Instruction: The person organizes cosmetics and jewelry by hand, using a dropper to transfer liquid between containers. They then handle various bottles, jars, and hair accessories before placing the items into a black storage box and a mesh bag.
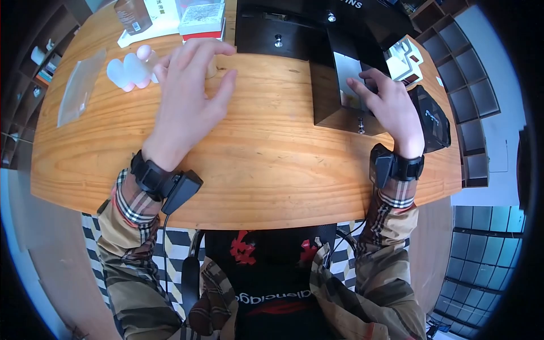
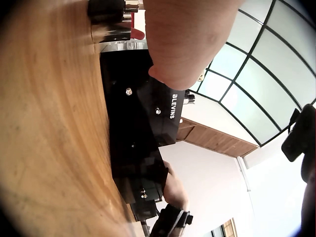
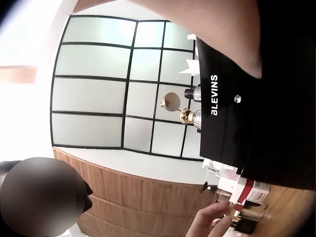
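My left hand (image 1: 190, 93) hovers over the left part of the wooden table, thumb and index finger spread apart. A small beige cylinder (image 1: 211, 69) is partly hidden behind it. Just left of the hand stand white rounded bottles (image 1: 129, 71) with pinkish bases. On the right, my right hand (image 1: 394, 105) bends over the pulled-out drawer (image 1: 331, 113) of a black cabinet, its thumb and index tips apart above the opening. The other fingers are partly hidden. Inside the drawer a pale surface (image 1: 347, 65) and something yellowish (image 1: 352, 101) show.
The black cabinet (image 2: 133, 74) bears white BLEVINS lettering and clear knobs. A flat translucent pouch (image 1: 82, 88) lies at the table's left. Behind the left hand are a brown bottle (image 1: 133, 16) and stacked boxes (image 1: 202, 20). A black bag (image 1: 432, 119) sits right of the drawer.
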{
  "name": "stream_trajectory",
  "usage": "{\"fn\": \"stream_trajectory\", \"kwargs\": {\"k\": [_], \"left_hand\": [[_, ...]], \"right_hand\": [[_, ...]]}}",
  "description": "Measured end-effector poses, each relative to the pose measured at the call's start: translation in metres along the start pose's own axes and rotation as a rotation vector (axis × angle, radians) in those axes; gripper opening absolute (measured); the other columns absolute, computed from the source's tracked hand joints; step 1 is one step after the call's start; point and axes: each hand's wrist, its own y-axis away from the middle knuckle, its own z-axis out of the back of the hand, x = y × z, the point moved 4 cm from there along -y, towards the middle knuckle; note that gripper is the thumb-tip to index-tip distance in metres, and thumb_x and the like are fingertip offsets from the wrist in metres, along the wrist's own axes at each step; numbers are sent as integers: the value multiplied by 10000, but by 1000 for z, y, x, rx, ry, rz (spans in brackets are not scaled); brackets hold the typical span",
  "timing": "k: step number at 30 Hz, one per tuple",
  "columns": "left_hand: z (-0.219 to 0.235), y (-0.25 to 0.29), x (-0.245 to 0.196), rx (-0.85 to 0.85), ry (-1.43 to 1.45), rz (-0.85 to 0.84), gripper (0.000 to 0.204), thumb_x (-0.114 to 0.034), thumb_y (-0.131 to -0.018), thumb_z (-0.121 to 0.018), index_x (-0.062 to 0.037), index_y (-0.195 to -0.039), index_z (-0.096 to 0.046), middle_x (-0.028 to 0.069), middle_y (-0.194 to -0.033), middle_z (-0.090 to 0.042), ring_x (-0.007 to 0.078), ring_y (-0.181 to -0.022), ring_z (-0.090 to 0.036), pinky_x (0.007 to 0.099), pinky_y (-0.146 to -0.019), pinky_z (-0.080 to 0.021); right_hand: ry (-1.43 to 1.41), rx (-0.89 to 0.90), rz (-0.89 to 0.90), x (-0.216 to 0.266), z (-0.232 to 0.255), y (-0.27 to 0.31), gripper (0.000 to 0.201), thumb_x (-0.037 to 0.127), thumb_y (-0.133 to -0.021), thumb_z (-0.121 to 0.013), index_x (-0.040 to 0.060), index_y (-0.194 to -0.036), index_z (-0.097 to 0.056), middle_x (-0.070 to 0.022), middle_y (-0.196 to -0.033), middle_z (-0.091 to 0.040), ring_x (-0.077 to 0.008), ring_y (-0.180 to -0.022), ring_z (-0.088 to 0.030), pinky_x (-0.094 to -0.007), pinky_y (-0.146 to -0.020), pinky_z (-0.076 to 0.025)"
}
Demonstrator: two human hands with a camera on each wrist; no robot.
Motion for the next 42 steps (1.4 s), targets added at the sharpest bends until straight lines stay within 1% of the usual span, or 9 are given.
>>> {"fn": "stream_trajectory", "kwargs": {"k": [3,12,21,23,26,28,32,36,42], "left_hand": [[-2,-2,2,-9,7,0,291,-144,-889,-705,-148,-1171,-631,24,-1174,-630,222,-1134,-563,391,-1013,-302],[-1,0,0,-22,15,2,283,-130,-886,-707,-143,-1158,-630,27,-1161,-630,227,-1108,-575,389,-1012,-312],[-2,0,-2,-31,34,0,292,-114,-880,-710,-133,-1159,-628,29,-1182,-615,219,-1137,-574,386,-1008,-314],[-2,-2,-1,-50,43,-10,294,-111,-878,-712,-132,-1158,-628,31,-1189,-613,221,-1139,-575,384,-1005,-316],[-3,0,2,-40,55,-2,293,-113,-878,-710,-132,-1159,-628,35,-1203,-609,224,-1151,-572,372,-998,-317],[-4,-2,1,-82,90,-66,277,-49,-868,-725,-113,-1131,-664,63,-1188,-646,238,-1079,-625,327,-866,-442],[-6,-2,-3,-37,208,-62,302,-32,-881,-722,-96,-1166,-647,64,-1163,-654,207,-1024,-631,306,-817,-474],[-6,-4,-14,35,391,-15,395,-66,-917,-708,-75,-1293,-588,63,-1175,-656,155,-912,-621,292,-777,-482],[-11,-8,-17,175,495,27,427,-92,-955,-688,-60,-1358,-551,63,-1158,-656,125,-788,-590,266,-731,-470]], "right_hand": [[4,72,-78,-6,-4,-3,483,421,-963,-658,-42,-1085,-722,-268,-980,-717,-388,-950,-719,-428,-845,-556],[72,-44,102,-12,-7,-2,367,330,-951,-664,-18,-1044,-733,-234,-1046,-641,-388,-890,-701,-436,-840,-545],[-93,-15,-5,-9,0,-2,225,167,-903,-653,-17,-1025,-694,-209,-832,-715,-337,-807,-719,-398,-786,-550],[-117,-181,14,-5,8,-1,230,164,-904,-655,-18,-1041,-689,-210,-859,-720,-326,-797,-725,-380,-766,-552],[-133,-472,6,-5,24,0,253,249,-944,-673,18,-1035,-722,-153,-838,-730,-199,-712,-694,-367,-712,-549],[-207,-523,-94,-10,24,-1,244,256,-974,-704,27,-1052,-729,-109,-897,-743,-118,-713,-666,-318,-679,-558],[-859,-651,376,-1,14,1,252,51,-940,-755,-42,-1143,-640,-121,-1064,-716,-133,-839,-700,-256,-710,-619],[-717,-569,657,20,8,6,316,-42,-846,-803,-39,-1124,-652,-160,-1195,-658,-169,-958,-691,-265,-778,-626],[-597,-505,847,47,0,12,289,7,-702,-870,26,-936,-701,-133,-1055,-705,-241,-894,-700,-308,-750,-564]]}}
